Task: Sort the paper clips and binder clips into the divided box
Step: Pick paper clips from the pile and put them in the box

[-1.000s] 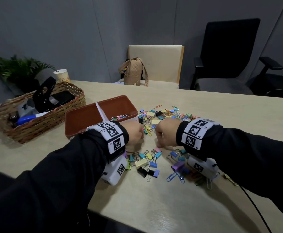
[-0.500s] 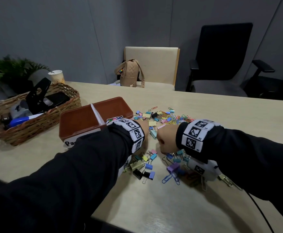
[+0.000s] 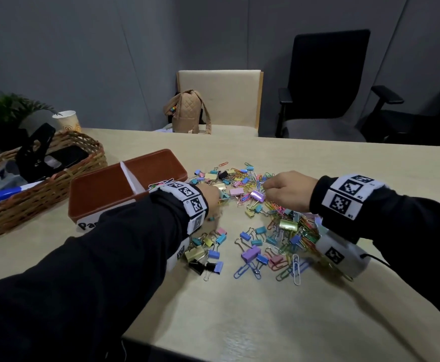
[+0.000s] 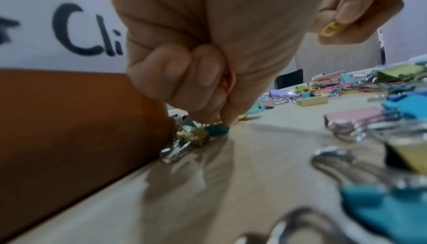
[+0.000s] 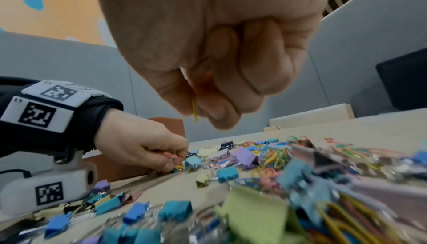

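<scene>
Both hands are down among a bright scatter of clips point(image 3: 263, 231) spread over the middle of the pale tabletop point(image 3: 239, 322), toward its near edge. The left hand point(image 3: 209, 195) is curled with its fingertips point(image 4: 221, 118) pressed down at the table surface just beside the brown box point(image 3: 104, 189), pinching at a small teal clip point(image 4: 217, 130) there; something orange shows tucked inside its curled fingers, too hidden to name. The right hand point(image 3: 289, 190) hovers a little above the pile, fingers bunched into a loose fist, with a yellow paper clip point(image 5: 195, 109) nipped between thumb and finger; in the left wrist view that same yellow clip point(image 4: 331, 29) is plainly seen at its fingertips. The box stands left of the pile, parted by a white divider point(image 3: 132, 178) into two sections, and a few paper clips lie in the section nearer the pile. A white label point(image 4: 57, 29) with black handwriting runs along its near side. Further left, by the table's left edge, sits a wicker basket point(image 3: 44, 192) holding dark odds and ends and a blue pen. A paper cup point(image 3: 67, 121) stands behind it.
</scene>
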The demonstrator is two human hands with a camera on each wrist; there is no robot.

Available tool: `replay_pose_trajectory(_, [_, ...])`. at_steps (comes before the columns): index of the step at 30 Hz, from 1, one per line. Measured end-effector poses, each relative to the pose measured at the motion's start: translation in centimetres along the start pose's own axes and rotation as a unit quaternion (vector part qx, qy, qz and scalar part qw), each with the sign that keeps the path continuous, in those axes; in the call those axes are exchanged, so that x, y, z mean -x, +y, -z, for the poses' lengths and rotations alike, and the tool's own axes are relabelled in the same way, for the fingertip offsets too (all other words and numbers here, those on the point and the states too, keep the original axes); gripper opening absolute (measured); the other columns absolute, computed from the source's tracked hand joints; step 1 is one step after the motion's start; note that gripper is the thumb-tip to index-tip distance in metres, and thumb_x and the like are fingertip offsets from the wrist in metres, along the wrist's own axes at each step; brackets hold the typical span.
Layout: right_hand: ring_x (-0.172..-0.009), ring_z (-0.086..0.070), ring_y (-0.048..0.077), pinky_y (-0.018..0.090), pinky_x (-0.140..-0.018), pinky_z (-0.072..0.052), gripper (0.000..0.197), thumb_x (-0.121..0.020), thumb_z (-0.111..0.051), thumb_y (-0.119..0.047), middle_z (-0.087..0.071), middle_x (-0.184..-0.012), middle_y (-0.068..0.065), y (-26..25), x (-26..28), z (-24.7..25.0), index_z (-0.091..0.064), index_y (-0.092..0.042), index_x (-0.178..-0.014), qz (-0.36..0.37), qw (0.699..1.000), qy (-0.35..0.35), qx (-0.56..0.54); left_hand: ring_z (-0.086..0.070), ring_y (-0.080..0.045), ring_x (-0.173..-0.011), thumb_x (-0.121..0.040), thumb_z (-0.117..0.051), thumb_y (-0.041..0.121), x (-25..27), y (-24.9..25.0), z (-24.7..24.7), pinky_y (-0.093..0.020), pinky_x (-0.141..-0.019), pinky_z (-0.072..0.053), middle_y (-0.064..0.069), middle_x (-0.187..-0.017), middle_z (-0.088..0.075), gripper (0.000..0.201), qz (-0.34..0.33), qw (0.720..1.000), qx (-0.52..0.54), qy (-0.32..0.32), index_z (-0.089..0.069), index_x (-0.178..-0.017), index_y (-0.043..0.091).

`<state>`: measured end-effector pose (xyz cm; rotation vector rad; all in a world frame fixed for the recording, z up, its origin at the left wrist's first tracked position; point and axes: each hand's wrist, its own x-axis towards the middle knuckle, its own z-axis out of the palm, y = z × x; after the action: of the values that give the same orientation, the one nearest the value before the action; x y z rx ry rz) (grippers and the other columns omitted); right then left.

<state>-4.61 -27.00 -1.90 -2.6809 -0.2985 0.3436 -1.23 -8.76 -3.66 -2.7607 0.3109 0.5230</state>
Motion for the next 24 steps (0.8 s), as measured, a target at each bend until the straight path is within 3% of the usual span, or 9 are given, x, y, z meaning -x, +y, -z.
replay_pose_trajectory(3, [-0.057,-0.040,0.009,0.025,-0.055,-0.031,0.038,-0.099,-0.045,-0.024,-0.040,-0.060,-0.008,0.2,0.2,0.2,-0.043,-0.016,-0.062,0.002,0.999,0.035,-0.040,-0.046,-0.021,-0.085,-0.101,-0.035,0.015,0.0,-0.4,0.1,-0.028,-0.072,-0.035,-0.007,-0.097,-0.049,0.028,-0.017,0.995,0.087,0.036,-0.051,-0.119,0.002])
replay_pose_trajectory(7, [-0.052,-0.040,0.014,0.025,-0.058,-0.037,0.035,-0.096,-0.049,-0.019,-0.043,-0.057,-0.009,-0.6,-0.2,0.7,-0.046,-0.015,-0.061,0.011,0.994,0.043,-0.095,-0.044,-0.020,-0.084,-0.102,-0.026,0.017,1.5,-2.4,0.7,-0.028,-0.076,-0.036,-0.006,-0.095,-0.047,0.028,-0.049,0.975,0.206,0.064,-0.050,-0.108,0.004])
replay_pose_trajectory(9, [-0.048,-0.039,0.015,0.026,-0.055,-0.038,0.035,-0.090,-0.052,-0.015,-0.051,-0.055,-0.001,-1.5,-0.6,0.9,-0.052,-0.013,-0.055,0.012,0.989,0.057,-0.138,-0.045,-0.018,-0.074,-0.102,-0.025,0.019,2.5,-3.5,1.2,-0.030,-0.075,-0.042,-0.004,-0.086,-0.049,0.027,-0.052,0.956,0.278,0.079,-0.051,-0.098,0.010])
replay_pose_trajectory(12, [-0.038,-0.033,0.013,0.020,-0.042,-0.031,0.032,-0.082,-0.055,-0.009,-0.055,-0.051,0.007,-3.3,-1.5,1.1,-0.062,-0.008,-0.051,0.013,0.970,0.084,-0.227,-0.037,-0.016,-0.055,-0.100,-0.029,0.019,3.9,-5.9,2.2,-0.026,-0.052,-0.036,-0.003,-0.069,-0.043,0.027,-0.055,0.922,0.369,0.108,-0.048,-0.082,0.014])
replay_pose_trajectory(15, [-0.037,-0.027,0.017,0.017,-0.039,-0.023,0.036,-0.076,-0.052,0.004,-0.056,-0.047,0.009,-5.1,-2.9,1.1,-0.049,-0.009,-0.042,0.019,0.941,0.092,-0.326,-0.048,-0.018,-0.062,-0.100,-0.037,0.018,4.3,-8.3,2.9,-0.025,-0.057,-0.042,-0.001,-0.071,-0.051,0.028,-0.027,0.911,0.382,0.155,-0.047,-0.074,0.021])
replay_pose_trajectory(17, [-0.038,-0.027,0.017,0.016,-0.039,-0.022,0.035,-0.077,-0.048,0.009,-0.055,-0.047,0.010,-6.3,-3.8,1.0,-0.042,-0.010,-0.049,0.019,0.931,0.080,-0.357,-0.049,-0.018,-0.060,-0.100,-0.041,0.020,4.1,-10.0,3.2,-0.024,-0.054,-0.041,0.002,-0.064,-0.050,0.026,0.010,0.906,0.389,0.168,-0.050,-0.076,0.020])
replay_pose_trajectory(22, [-0.035,-0.031,0.011,0.015,-0.036,-0.022,0.030,-0.087,-0.031,0.012,-0.052,-0.059,0.010,-8.8,-6.0,0.4,-0.051,-0.011,-0.088,0.002,0.928,-0.016,-0.371,-0.044,-0.019,-0.047,-0.096,-0.052,0.022,3.5,-12.9,3.3,-0.024,-0.051,-0.039,-0.006,-0.055,-0.050,0.029,0.071,0.894,0.415,0.155,-0.053,-0.069,0.012])
replay_pose_trajectory(24, [-0.039,-0.031,0.010,0.016,-0.038,-0.022,0.036,-0.089,-0.025,0.012,-0.047,-0.060,0.007,-9.7,-6.9,0.1,-0.055,-0.008,-0.086,0.008,0.926,-0.021,-0.376,-0.044,-0.018,-0.046,-0.096,-0.052,0.017,3.5,-13.1,3.4,-0.024,-0.050,-0.040,-0.006,-0.056,-0.050,0.027,0.082,0.897,0.407,0.150,-0.054,-0.070,0.009])
